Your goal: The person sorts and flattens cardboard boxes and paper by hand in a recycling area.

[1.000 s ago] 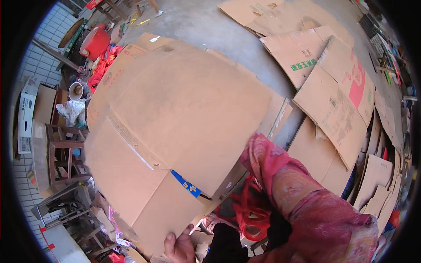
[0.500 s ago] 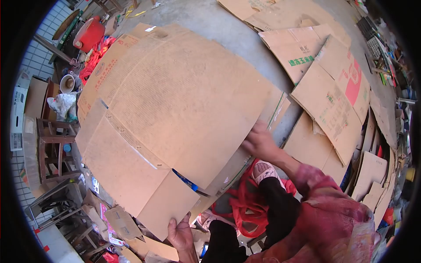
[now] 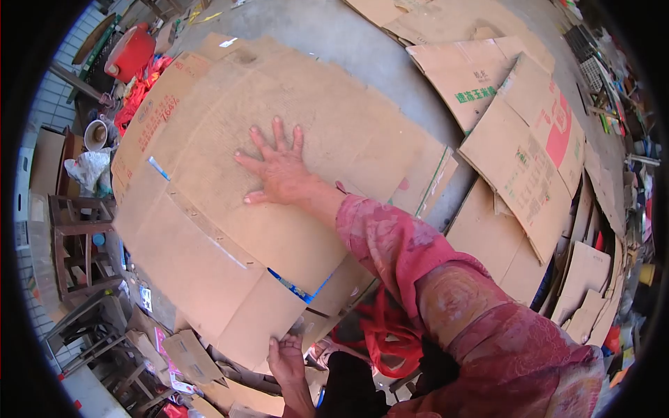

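A large flattened cardboard box (image 3: 209,292) lies over a stack of flat cardboard in the middle of the head view. My right hand (image 3: 282,174) rests palm down on its upper panel, fingers spread wide. At the near corner, my left hand (image 3: 287,359) is closed at the cardboard's edge, thumb and curled fingers pinching it. A blue strip (image 3: 293,287) shows through a gap between the panels. Red Chinese print marks a sheet (image 3: 150,115) under the far left side.
More flattened boxes (image 3: 523,160) with green and red print are piled at the right. Red straps (image 3: 390,334) lie by my feet. On the left stand a wooden stool (image 3: 73,226), a white cup (image 3: 96,134) and a red container (image 3: 130,52).
My right hand has moved from the sheet's right edge up and left onto its surface, with fingers now spread. My left hand stays at the near corner.
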A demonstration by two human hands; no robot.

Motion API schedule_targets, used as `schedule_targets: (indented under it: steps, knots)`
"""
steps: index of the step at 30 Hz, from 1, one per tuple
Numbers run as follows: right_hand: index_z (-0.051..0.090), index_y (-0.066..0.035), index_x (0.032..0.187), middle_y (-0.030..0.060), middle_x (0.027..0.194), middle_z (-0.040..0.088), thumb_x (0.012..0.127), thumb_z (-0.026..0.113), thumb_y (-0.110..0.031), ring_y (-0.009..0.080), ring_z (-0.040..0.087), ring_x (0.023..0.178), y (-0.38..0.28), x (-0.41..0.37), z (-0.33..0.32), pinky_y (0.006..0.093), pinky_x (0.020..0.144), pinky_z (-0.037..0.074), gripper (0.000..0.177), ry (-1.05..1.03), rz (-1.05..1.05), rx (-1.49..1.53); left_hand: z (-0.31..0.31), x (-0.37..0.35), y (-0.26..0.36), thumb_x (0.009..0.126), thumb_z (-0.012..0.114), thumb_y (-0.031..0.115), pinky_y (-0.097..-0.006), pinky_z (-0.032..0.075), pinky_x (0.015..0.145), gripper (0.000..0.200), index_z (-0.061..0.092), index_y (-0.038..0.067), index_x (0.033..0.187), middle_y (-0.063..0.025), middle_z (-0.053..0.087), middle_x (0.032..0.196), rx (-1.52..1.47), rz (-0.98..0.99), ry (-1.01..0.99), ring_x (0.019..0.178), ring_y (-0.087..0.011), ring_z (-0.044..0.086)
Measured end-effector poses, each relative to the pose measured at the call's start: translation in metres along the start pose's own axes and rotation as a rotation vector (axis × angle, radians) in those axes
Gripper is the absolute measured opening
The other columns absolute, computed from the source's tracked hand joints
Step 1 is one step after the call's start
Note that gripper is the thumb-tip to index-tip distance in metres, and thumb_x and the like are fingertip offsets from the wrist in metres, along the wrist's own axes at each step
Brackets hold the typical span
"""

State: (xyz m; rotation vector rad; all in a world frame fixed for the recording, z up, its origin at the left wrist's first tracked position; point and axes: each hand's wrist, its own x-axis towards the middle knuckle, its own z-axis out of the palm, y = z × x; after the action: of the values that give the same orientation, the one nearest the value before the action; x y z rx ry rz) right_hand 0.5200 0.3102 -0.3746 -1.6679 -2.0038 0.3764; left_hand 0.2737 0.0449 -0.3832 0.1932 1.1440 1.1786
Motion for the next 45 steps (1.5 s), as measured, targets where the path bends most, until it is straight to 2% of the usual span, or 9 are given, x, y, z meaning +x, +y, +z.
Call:
schedule_targets:
  steps: [14, 20, 22, 26, 30, 34, 38, 41, 45]
  knots:
    - [0.024, -0.034, 0.131, 0.0118, 0.14, 0.012, 0.072, 0.05, -0.057, 0.0435, 0.004, 0.125, 0.016, 0.014, 0.039, 0.0658, 0.091, 0.008, 0.069, -0.055, -0.041, -0.435, -0.035, -0.029, -0.005, 0.086, 0.047, 0.02, -0.0353, 0.047, 0.074, 0.023, 0.053, 0.0, 0.097, -0.0121, 0.06, 0.081, -0.017, -0.168, 0.02, 0.078, -0.0223, 0.059]
    - [0.012, -0.043, 0.13, 0.0059, 0.141, 0.011, 0.07, 0.037, -0.07, 0.0443, 0.012, 0.124, 0.036, 0.034, 0.048, 0.0655, 0.089, 0.016, 0.07, -0.057, -0.03, -0.625, -0.166, -0.159, -0.043, 0.081, 0.053, 0.019, -0.0241, 0.047, 0.057, 0.023, 0.057, -0.003, 0.09, -0.0081, 0.059, 0.072, 0.513, -0.209, 0.601, 0.062, -0.014, 0.057]
    - [0.017, -0.037, 0.132, 0.0104, 0.139, 0.015, 0.072, 0.038, -0.068, 0.044, 0.016, 0.123, 0.025, 0.03, 0.033, 0.0605, 0.093, 0.018, 0.071, -0.082, -0.021, -0.677, -0.212, -0.211, -0.057, 0.08, 0.054, 0.017, -0.0231, 0.045, 0.051, 0.024, 0.057, -0.004, 0.091, -0.0078, 0.059, 0.069, 0.478, -0.207, 0.665, 0.057, -0.0124, 0.056]
    - [0.029, -0.011, 0.13, 0.0199, 0.129, 0.033, 0.08, 0.041, -0.053, 0.0398, 0.028, 0.119, 0.075, 0.016, 0.027, 0.0424, 0.097, 0.026, 0.066, 0.104, -0.5, -0.565, -0.265, -0.286, -0.07, 0.076, 0.053, 0.014, -0.024, 0.044, 0.047, 0.019, 0.059, -0.002, 0.084, -0.0066, 0.057, 0.064, 0.551, -0.298, 0.93, 0.053, -0.0125, 0.054]
    - [0.034, 0.0, 0.125, 0.0221, 0.125, 0.037, 0.084, 0.049, -0.032, 0.0402, 0.03, 0.118, 0.037, -0.082, -0.007, 0.0427, 0.096, 0.026, 0.054, -0.028, -0.564, -0.192, -0.303, -0.31, -0.086, 0.074, 0.054, 0.015, -0.0249, 0.044, 0.048, 0.018, 0.059, 0.0, 0.083, -0.0036, 0.056, 0.06, 0.59, -0.371, 1.038, 0.052, -0.0118, 0.053]
    - [0.032, 0.0, 0.126, 0.0209, 0.127, 0.035, 0.085, 0.047, -0.029, 0.0387, 0.027, 0.121, 0.013, -0.169, -0.043, 0.0411, 0.097, 0.025, 0.053, -0.226, -0.411, -0.16, -0.337, -0.298, -0.119, 0.071, 0.059, 0.032, -0.0356, 0.045, 0.063, 0.036, 0.059, 0.0, 0.088, -0.0109, 0.06, 0.07, 1.141, -0.225, 1.089, 0.066, -0.0248, 0.058]
    - [0.03, -0.001, 0.127, 0.0205, 0.128, 0.034, 0.086, 0.045, -0.033, 0.0364, 0.026, 0.122, -0.002, -0.216, -0.069, 0.0406, 0.097, 0.025, 0.054, -0.349, -0.333, -0.224, -0.358, -0.253, -0.144, 0.069, 0.059, 0.042, -0.0386, 0.038, 0.085, 0.057, 0.05, 0.003, 0.11, -0.0199, 0.053, 0.102, 1.205, -0.15, 1.284, 0.1, -0.0326, 0.048]
    - [0.029, -0.002, 0.128, 0.0209, 0.13, 0.032, 0.086, 0.044, -0.036, 0.0353, 0.025, 0.123, -0.017, -0.23, -0.079, 0.0398, 0.097, 0.025, 0.056, -0.421, -0.249, -0.177, -0.329, -0.217, -0.12, 0.061, 0.064, 0.048, -0.0451, 0.03, 0.093, 0.086, 0.027, 0.011, 0.129, -0.0206, 0.025, 0.131, 0.979, -0.396, 1.308, 0.111, -0.0434, 0.035]
    - [0.029, -0.007, 0.13, 0.0202, 0.134, 0.023, 0.084, 0.046, -0.042, 0.033, 0.023, 0.125, -0.027, -0.238, -0.074, 0.0427, 0.096, 0.027, 0.06, -0.492, -0.091, -0.027, -0.316, -0.194, -0.114, 0.056, 0.068, 0.046, -0.0463, 0.029, 0.094, 0.097, 0.019, 0.012, 0.132, -0.0245, 0.018, 0.131, 1.07, -0.474, 1.354, 0.118, -0.0418, 0.027]
